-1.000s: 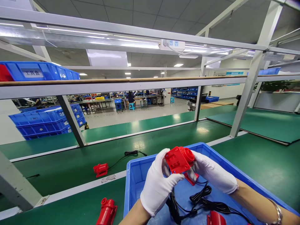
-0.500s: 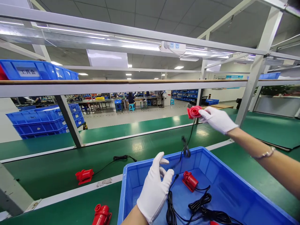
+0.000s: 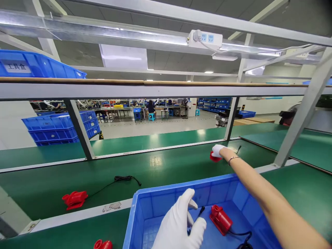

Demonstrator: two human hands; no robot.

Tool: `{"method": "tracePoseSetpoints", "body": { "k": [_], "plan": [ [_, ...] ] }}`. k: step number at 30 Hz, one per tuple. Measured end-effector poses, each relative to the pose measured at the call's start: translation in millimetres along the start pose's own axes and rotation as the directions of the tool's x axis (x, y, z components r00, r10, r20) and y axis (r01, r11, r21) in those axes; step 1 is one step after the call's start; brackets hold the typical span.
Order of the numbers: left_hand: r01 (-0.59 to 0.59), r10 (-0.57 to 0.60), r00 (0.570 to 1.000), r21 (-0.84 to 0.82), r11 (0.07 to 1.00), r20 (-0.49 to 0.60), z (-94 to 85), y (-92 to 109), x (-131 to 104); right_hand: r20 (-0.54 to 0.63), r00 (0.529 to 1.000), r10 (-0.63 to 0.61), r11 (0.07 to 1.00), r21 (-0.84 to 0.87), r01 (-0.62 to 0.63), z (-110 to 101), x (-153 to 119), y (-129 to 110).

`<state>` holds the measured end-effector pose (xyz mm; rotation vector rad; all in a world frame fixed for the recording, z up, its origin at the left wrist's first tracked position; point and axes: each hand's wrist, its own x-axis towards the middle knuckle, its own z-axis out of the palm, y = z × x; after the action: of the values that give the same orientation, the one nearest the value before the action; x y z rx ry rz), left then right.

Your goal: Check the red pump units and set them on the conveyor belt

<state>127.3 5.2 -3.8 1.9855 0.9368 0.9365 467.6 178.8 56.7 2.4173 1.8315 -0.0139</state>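
My right hand (image 3: 218,150), white-gloved, reaches over the far green belt with its fingers closed on a red pump (image 3: 215,157), which is at or just above the surface. The pump's black cable end (image 3: 239,149) shows beyond the wrist. My left hand (image 3: 181,221), also gloved, hovers over the blue bin (image 3: 168,186) with thumb and fingers curved apart. Behind its fingers a black plug end (image 3: 201,210) shows. Inside the bin lies another red pump (image 3: 221,219) with a black cable (image 3: 245,242).
A red pump (image 3: 74,200) with its cord (image 3: 126,178) lies on the belt at left. One more red pump (image 3: 103,244) is cut off at the lower edge. White frame posts (image 3: 79,129) and a shelf beam (image 3: 155,90) cross the space. Blue crates (image 3: 61,129) stand behind.
My right hand has lowered the red pump from mid-air onto or near the far belt. My left hand stays above the bin, its fingers still apart. The view has shifted.
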Motion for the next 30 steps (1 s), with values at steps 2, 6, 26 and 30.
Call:
{"method": "tracePoseSetpoints", "body": {
  "k": [2,6,26,30],
  "plan": [
    [0.005,-0.005,1.000,0.025,1.000,0.007,2.6,-4.5,0.5,0.056,0.998,-0.031,0.999,-0.011,0.032,18.7,2.5,-16.9],
    [-0.002,0.001,1.000,0.049,0.999,0.028,2.5,-5.9,0.3,0.088,0.992,-0.087,0.996,-0.011,0.088,25.1,0.7,-38.6],
    [0.179,-0.147,0.983,-0.400,0.899,0.109,-9.3,10.9,8.8,0.229,0.965,-0.128,0.974,0.211,0.079,109.6,-199.5,-66.6],
    [0.225,-0.203,0.974,-0.475,0.851,0.097,-9.0,9.4,6.6,0.066,0.969,-0.237,0.852,0.493,0.175,63.7,-216.8,-76.3]
  ]
}}
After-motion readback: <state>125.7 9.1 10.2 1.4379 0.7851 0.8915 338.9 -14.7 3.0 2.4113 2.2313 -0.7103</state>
